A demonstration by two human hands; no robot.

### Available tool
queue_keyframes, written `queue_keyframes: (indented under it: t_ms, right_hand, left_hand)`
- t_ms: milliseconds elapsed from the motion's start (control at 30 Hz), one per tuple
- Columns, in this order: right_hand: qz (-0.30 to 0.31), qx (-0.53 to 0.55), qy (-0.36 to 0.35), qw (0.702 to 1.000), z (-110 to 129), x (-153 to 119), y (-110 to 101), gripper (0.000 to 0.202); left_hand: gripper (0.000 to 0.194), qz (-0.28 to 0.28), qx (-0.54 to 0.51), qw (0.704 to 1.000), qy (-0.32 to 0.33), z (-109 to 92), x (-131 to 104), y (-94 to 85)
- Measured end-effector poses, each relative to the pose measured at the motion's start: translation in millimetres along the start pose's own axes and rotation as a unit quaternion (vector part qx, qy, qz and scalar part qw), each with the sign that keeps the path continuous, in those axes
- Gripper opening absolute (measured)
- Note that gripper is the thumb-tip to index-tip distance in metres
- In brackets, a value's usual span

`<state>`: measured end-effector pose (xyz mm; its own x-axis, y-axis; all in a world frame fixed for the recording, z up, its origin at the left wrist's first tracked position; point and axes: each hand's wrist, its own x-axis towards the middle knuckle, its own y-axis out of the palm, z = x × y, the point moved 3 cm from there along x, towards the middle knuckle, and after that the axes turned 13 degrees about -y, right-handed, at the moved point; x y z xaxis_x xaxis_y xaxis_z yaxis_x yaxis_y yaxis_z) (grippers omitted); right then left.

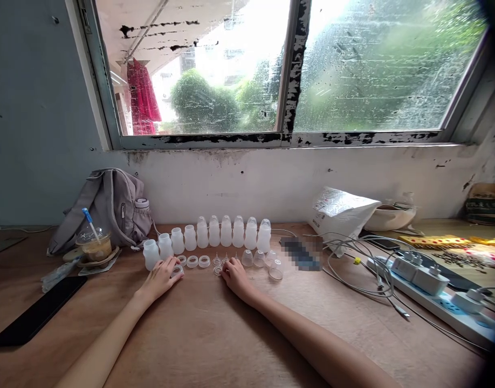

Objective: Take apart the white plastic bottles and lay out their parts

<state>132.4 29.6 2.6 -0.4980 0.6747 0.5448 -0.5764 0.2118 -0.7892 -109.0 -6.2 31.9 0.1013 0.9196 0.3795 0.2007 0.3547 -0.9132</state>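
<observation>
My left hand (160,277) is closed around a white bottle collar ring (177,270) at the left end of a row of similar rings (193,262). My right hand (237,277) rests on the table with its fingers bent together at a clear bottle teat (217,270). More teats (217,260) stand beside and behind its fingers. Behind both hands, frosted baby bottles stand upright in a curved row. The left ones, such as this open bottle (151,254), have no tops; the right ones, like this capped bottle (264,235), wear clear domes. Several loose clear caps (275,270) lie right of my right hand.
At left are a black phone (39,311), an iced drink cup (94,245) and a grey backpack (110,210). At right lie tangled cables (352,264), a power strip (445,302) and a white bag (340,215). A blurred-out patch (302,254) lies behind the caps.
</observation>
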Motion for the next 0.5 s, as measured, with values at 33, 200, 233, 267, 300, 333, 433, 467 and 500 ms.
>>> queue_keyframes:
  t_ms: [33,200,233,267,300,333,433,467,500]
  right_hand:
    - [0.002,-0.004,-0.004,1.0,1,0,0,0.008]
    - [0.005,-0.034,-0.027,0.999,6,0,-1,0.012]
    - [0.007,-0.043,-0.032,0.999,7,0,-2,0.014]
    - [0.009,-0.054,-0.038,0.998,9,-1,-3,0.015]
    - [0.011,-0.065,-0.048,0.997,11,-2,-4,0.016]
    - [0.013,-0.075,-0.062,0.995,13,-4,-6,0.017]
    - [0.014,-0.089,-0.115,0.989,20,-13,-14,0.015]
    - [0.015,-0.086,-0.13,0.988,21,-17,-18,0.015]
    - [0.016,-0.081,-0.14,0.987,22,-21,-21,0.016]
  left_hand:
    - [0.027,-0.006,0.002,1.0,-0.001,-1,0,0.1]
    - [0.028,-0.04,-0.013,0.999,-0.006,-5,-1,-0.4]
    - [0.028,-0.046,-0.019,0.999,-0.008,-7,-2,-0.5]
    - [0.027,-0.052,-0.024,0.998,-0.009,-9,-2,-0.5]
    - [0.027,-0.057,-0.028,0.998,-0.008,-11,-2,-0.5]
    - [0.026,-0.062,-0.03,0.998,-0.006,-14,-2,-0.6]
    - [0.025,-0.083,-0.026,0.996,0.005,-22,3,-1.8]
    - [0.025,-0.094,-0.02,0.995,0.008,-25,7,-2.9]
    - [0.025,-0.105,-0.013,0.994,0.01,-28,12,-4.3]
